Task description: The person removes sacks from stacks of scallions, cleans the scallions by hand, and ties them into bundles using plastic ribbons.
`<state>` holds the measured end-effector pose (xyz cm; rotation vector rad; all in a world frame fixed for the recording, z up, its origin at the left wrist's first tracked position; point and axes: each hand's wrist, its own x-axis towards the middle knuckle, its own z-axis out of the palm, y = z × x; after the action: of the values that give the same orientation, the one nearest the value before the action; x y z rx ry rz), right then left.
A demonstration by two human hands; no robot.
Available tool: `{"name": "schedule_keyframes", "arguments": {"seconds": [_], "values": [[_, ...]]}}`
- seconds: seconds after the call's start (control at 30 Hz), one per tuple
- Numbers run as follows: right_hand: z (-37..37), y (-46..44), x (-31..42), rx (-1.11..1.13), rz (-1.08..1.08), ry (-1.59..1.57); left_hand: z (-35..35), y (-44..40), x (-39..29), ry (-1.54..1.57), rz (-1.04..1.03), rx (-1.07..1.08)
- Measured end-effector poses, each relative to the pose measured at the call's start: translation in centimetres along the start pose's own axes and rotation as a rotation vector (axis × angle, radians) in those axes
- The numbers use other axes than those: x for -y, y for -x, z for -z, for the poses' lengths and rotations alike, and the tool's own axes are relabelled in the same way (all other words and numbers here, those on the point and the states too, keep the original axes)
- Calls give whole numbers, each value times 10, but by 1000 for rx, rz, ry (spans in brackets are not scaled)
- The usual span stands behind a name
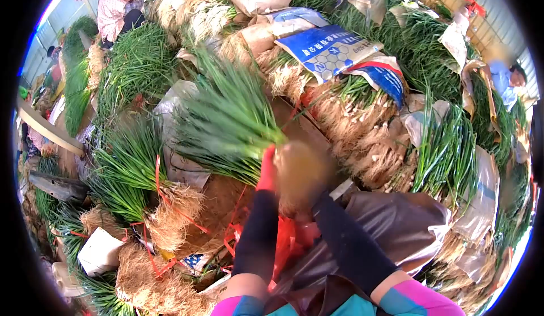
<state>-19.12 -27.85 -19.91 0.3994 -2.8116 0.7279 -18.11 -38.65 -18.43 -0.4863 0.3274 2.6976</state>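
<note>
My left hand (266, 171), in a red glove, is closed around the base of a large bunch of green onions (232, 123). The leaves fan out up and to the left, slightly blurred by motion. My right forearm, in a black sleeve (351, 242), reaches to the root end of the same bunch. A brownish blur covers my right hand and the roots there, so its fingers are hidden. Red plastic ties (289, 242) hang below my hands. To the left lies a tied bunch of green onions (175, 211) with pale roots.
A dark brown plastic sheet (391, 219) lies across my lap. Heaps of rooted green onions (362, 129) surround me, with a blue printed sack (328, 49) on top. At the upper left is another person (113, 10), and one more (504, 81) is at the right edge.
</note>
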Motion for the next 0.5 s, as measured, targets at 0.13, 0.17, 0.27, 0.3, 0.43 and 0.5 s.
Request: {"name": "schedule_keyframes", "arguments": {"seconds": [0.13,0.17,0.27,0.3,0.43,0.5], "values": [[-70,55,-45,260,-592,-1397,98,-11,35,-112,-105,-138],[-81,63,-54,245,-680,-1712,106,-18,37,-65,-15,-229],[-99,72,-66,196,-814,-1829,69,9,16,-326,2,-264],[-101,71,-66,183,-835,-1801,75,9,8,-456,21,-265],[-113,60,-75,134,-855,-1668,46,42,-29,-914,147,-382],[-124,56,-84,110,-853,-1638,51,46,-31,-1009,116,-485]]}}
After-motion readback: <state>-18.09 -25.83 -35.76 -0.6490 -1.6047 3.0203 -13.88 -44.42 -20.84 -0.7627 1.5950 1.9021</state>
